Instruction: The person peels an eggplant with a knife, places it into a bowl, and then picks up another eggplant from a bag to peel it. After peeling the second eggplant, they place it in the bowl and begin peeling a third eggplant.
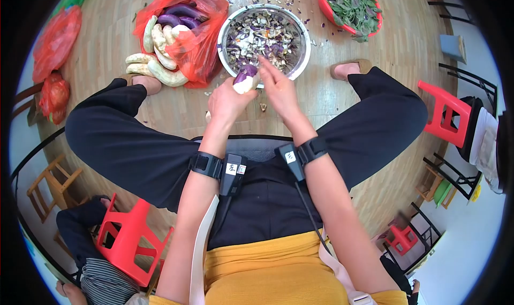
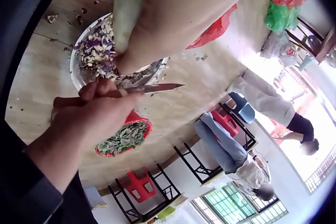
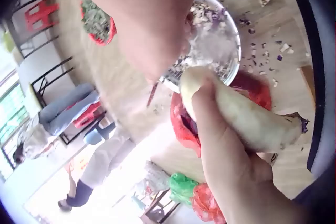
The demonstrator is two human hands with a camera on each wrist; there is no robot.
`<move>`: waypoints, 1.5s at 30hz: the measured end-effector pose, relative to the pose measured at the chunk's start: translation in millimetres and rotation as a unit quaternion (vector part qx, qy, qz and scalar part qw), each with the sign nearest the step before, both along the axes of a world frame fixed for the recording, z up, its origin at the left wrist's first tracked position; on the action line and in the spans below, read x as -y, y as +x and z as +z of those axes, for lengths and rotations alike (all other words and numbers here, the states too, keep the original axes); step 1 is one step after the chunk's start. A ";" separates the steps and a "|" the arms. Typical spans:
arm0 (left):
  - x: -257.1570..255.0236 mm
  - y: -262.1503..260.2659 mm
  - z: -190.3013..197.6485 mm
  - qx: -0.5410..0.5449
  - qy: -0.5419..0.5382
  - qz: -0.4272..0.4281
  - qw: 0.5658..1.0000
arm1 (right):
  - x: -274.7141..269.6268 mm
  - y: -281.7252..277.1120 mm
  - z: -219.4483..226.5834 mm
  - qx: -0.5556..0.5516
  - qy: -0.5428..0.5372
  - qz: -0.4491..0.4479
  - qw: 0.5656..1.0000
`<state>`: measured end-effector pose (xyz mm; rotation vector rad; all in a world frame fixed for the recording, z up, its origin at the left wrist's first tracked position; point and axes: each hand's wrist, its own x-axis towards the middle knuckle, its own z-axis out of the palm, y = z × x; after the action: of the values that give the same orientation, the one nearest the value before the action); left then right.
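My left hand [image 1: 230, 100] grips a partly peeled eggplant [image 1: 246, 73]; purple skin remains at its far end, and white flesh shows nearer the thumb. In the right wrist view most of the eggplant [image 3: 249, 116] looks pale, with a dark stem end. My right hand [image 1: 280, 91] is close beside it, holding a knife [image 2: 163, 87] whose narrow blade points away from the fist in the left wrist view. Both hands are over the near rim of a steel basin [image 1: 305, 47] full of purple and white peelings [image 1: 262, 37].
A red plastic bag [image 1: 201, 53] holds purple eggplants [image 1: 182, 13]; several peeled ones [image 1: 167, 74] lie at its mouth. At the right is a red basin [image 1: 324, 8] of leafy greens [image 1: 350, 8]. Scraps dot the floor. Red stools [image 1: 131, 241] and seated people are farther off.
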<state>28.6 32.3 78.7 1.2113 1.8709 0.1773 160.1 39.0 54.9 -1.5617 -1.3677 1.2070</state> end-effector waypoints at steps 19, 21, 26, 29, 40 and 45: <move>0.0 2.4 -5.3 -0.045 -0.058 -0.058 0.996 | 6.1 9.1 34.0 0.192 -0.117 0.193 0.955; -0.6 2.3 -5.9 -0.041 -0.065 -0.053 0.996 | 5.6 9.3 34.9 0.198 -0.120 0.195 0.953; 0.0 2.2 -5.2 -0.054 -0.049 -0.062 0.995 | 5.4 8.2 31.2 0.199 -0.131 0.186 0.953; 2.9 2.1 -5.5 -0.064 -0.011 -0.080 0.995 | 5.8 9.5 18.7 0.185 -0.149 0.159 0.958; 0.8 0.6 -9.6 -0.072 -0.075 -0.096 0.990 | 9.3 5.9 21.6 0.126 -0.152 0.208 0.958; 2.7 3.5 -5.2 -0.069 -0.048 -0.089 0.992 | 10.4 4.4 19.8 0.183 -0.106 0.198 0.957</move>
<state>32.1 29.6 73.4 1.3443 1.8538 -0.0961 164.5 28.6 74.6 -1.7801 -1.9132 1.3828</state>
